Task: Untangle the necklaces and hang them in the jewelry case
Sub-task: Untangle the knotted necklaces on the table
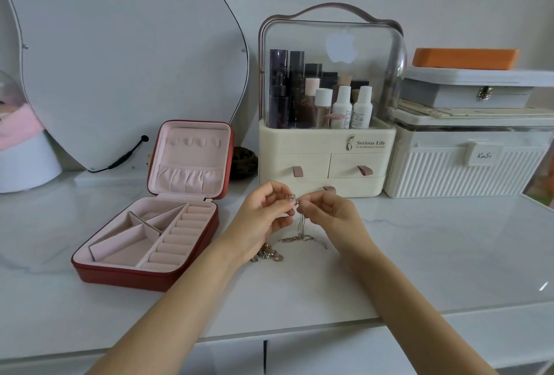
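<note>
Pinching one knotted necklace between them, the left hand and right hand lifted it above the tabletop, letting chains dangle free near the open jewelry case.

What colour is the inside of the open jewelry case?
Pale pink inside the jewelry case, with a red outside, seen in the head view.

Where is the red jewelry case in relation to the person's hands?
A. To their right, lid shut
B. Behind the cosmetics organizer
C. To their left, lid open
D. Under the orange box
C: the red jewelry case lies left of both hands, its lid upright.
</note>
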